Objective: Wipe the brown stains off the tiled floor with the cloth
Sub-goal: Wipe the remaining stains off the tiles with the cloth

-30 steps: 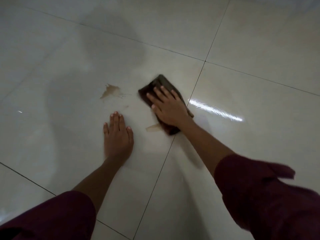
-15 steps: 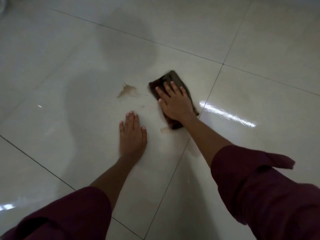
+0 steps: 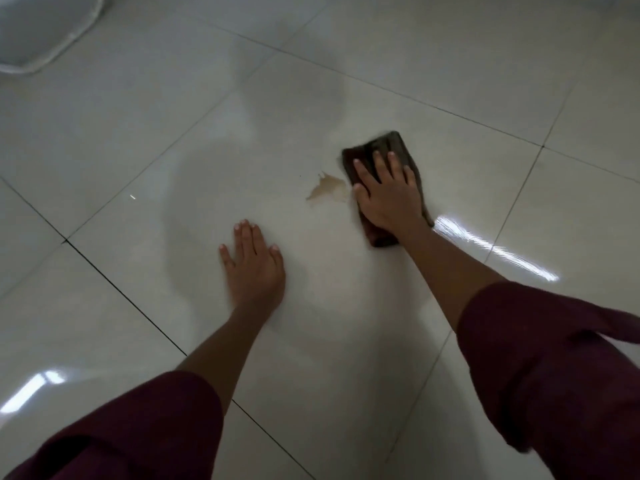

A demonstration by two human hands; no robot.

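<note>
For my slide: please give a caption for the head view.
Right hand presses cloth beside brown stain.

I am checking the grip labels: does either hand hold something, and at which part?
The right hand presses flat on the middle of the dark cloth, not gripping it. The left hand holds nothing.

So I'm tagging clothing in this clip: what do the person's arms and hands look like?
Both hands, left and right, are bare: no gloves, rings or watch visible. Dark maroon fabric sleeves, left and right, loose-fitting, leave the forearms uncovered.
</note>
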